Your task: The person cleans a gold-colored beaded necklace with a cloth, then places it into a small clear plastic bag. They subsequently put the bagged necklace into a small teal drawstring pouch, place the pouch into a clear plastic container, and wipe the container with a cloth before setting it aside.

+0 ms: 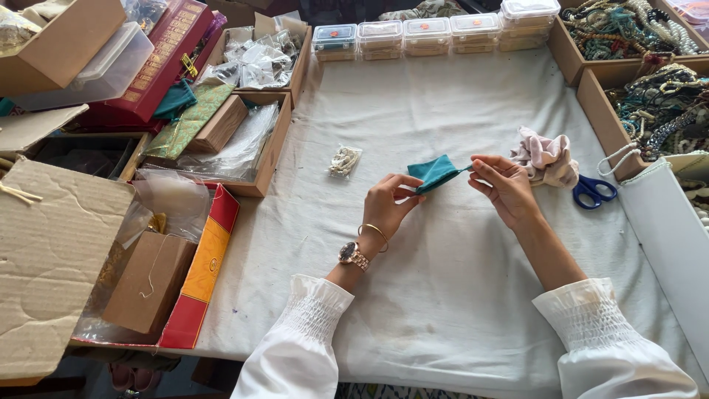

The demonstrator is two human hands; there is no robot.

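Teal cloth pouch [434, 173], held just above the table [413, 295] at mid-frame, is pinched between the left hand [388, 203] and right hand [502, 185]. Light, limp and unbreakable it is judged; edges are best gripped.

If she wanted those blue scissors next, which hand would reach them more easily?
Probably the right hand. The blue scissors lie just beyond it on the white cloth, while the left hand, pinching the teal pouch, sits farther away.

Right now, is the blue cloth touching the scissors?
Apart. The head view shows the teal cloth held up between both hands, with bare white table cover between it and the blue-handled scissors.
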